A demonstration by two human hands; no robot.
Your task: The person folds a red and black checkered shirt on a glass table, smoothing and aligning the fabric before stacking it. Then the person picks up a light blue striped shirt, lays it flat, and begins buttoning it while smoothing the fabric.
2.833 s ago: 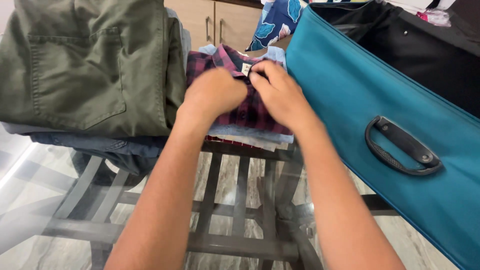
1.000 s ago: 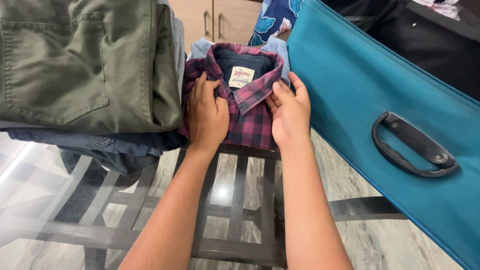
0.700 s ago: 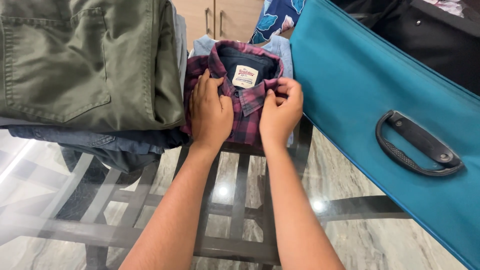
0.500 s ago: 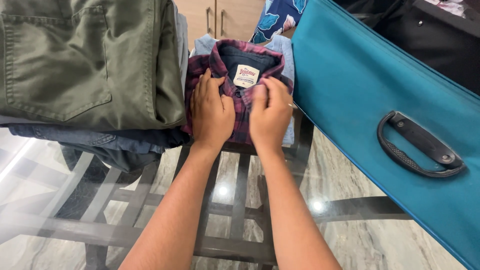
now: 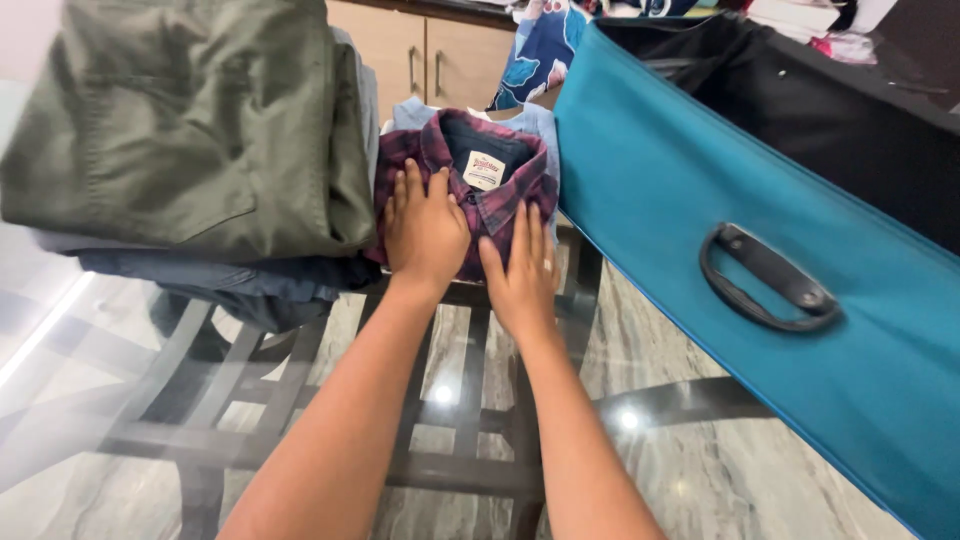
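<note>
On the glass worktop (image 5: 120,400), between a stack of folded trousers and a teal suitcase, a folded plaid shirt (image 5: 500,195) in dark red and navy is lying with its collar turned away from the person. Both hands are laid flat on it. The left hand (image 5: 425,228) is pressed on the shirt's left half, its fingers (image 5: 408,190) stretched out and slightly apart, pointing toward the collar; nothing is gripped. The right hand (image 5: 520,275) is placed lower, at the shirt's near edge on the right, palm down, its fingers (image 5: 528,228) likewise extended and a little apart, clamped on nothing. A pale label (image 5: 483,170) is seen inside the collar. Under the shirt a light blue garment (image 5: 540,125) is showing at the top and right. Just beside the shirt on the left, olive trousers (image 5: 190,130) are piled over dark blue ones (image 5: 240,290). The suitcase (image 5: 700,200) is touching or nearly touching the shirt on the right; which, cannot be told. A black handle (image 5: 765,280) is set on its side, and its dark lining (image 5: 820,120) is exposed. Through the glass a dark frame (image 5: 460,400) and marbled floor (image 5: 700,470) are seen. Wooden cabinet doors (image 5: 420,60) are visible beyond.
</note>
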